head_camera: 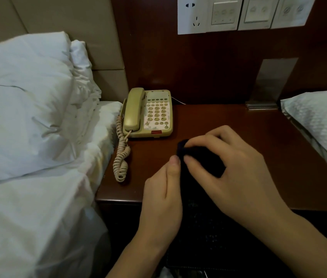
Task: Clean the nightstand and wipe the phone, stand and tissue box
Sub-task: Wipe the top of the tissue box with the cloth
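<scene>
A dark cloth (200, 157) is bunched over the front middle of the reddish-brown nightstand (228, 119). My right hand (230, 165) grips the cloth from above, fingers curled round it. My left hand (164, 189) pinches the cloth's left edge with thumb and fingers. A beige corded phone (148, 113) sits at the nightstand's back left, its handset on the cradle and its coiled cord (121, 155) trailing down the left edge. No stand or tissue box is in view.
A bed with a white duvet and pillows (28, 109) lies to the left. Another white pillow (319, 125) overlaps the nightstand's right edge. Wall sockets and switches (238, 14) sit on the dark wood panel behind. A metal lamp base (263, 106) stands at the back right.
</scene>
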Demonstrator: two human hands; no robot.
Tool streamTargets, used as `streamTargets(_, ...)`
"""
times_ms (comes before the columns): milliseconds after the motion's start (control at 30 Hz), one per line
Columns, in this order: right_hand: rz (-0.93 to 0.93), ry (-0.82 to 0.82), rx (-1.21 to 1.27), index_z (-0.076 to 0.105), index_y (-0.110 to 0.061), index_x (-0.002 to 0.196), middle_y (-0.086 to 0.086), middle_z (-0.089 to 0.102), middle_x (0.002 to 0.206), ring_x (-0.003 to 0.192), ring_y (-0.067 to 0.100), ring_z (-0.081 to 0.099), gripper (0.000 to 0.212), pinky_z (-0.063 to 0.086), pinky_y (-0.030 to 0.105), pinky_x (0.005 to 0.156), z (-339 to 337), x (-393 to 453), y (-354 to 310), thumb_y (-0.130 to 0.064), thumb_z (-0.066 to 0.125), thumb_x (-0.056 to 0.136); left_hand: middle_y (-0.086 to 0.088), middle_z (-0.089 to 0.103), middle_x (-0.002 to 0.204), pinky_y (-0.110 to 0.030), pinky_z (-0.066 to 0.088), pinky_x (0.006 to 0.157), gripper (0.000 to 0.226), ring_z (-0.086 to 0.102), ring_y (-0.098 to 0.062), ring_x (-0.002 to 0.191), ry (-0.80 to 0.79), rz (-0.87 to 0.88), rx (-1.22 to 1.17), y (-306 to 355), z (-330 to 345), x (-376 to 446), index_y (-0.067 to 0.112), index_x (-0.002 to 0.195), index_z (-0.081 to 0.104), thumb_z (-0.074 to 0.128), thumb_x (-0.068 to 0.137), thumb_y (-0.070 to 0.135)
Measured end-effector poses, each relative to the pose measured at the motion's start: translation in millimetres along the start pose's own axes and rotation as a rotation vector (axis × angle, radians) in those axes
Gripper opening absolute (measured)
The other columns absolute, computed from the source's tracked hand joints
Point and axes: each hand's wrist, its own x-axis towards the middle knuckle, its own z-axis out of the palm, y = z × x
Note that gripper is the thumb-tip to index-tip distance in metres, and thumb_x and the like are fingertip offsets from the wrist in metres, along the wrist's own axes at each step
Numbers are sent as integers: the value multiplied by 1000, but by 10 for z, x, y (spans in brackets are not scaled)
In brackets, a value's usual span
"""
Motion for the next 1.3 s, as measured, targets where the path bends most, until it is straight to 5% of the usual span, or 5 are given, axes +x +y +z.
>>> streamTargets(200, 139, 110, -59, 68, -32, 108, -13, 52, 101, 84, -4, 46, 22, 34, 5, 67, -209, 17, 302, -41, 62, 89, -6, 65, 72, -35, 49, 63, 52, 59, -11, 68, 85, -13, -35, 7, -31, 48, 5, 80, 66, 38, 105, 42)
streamTargets(733, -28, -75, -117, 67, -33, 111, -15, 49, 108, 86, -2, 49, 25, 35, 4, 69, -214, -83, 310, -43, 59, 89, -6, 76, 91, -55, 55, 83, 40, 71, -27, 89, 113, -95, -68, -30, -38, 100, 17, 95, 74, 47, 101, 45)
streamTargets(900, 85, 58, -56, 67, -32, 111, -16, 50, 104, 89, -4, 48, 24, 36, 1, 75, -341, 1, 499, -41, 61, 90, -5, 76, 89, -41, 56, 77, 40, 71, -23, 87, 101, -62, -71, -14, -14, 93, 15, 93, 74, 47, 101, 44)
streamTargets(1100, -19, -81, -75, 66, -35, 110, -16, 50, 108, 89, -1, 53, 23, 40, 6, 73, -212, -117, 310, -43, 61, 89, -7, 77, 93, -58, 54, 85, 40, 72, -32, 93, 112, -98, -120, -36, -4, 104, 19, 95, 76, 51, 100, 50)
streamTargets(1300, 89, -10, -73, 66, -34, 109, -15, 49, 104, 87, 2, 52, 22, 36, 7, 73, -237, -92, 386, -41, 63, 88, -2, 78, 97, -54, 57, 90, 38, 73, -22, 95, 118, -132, -116, -16, -10, 113, 19, 101, 75, 48, 101, 46)
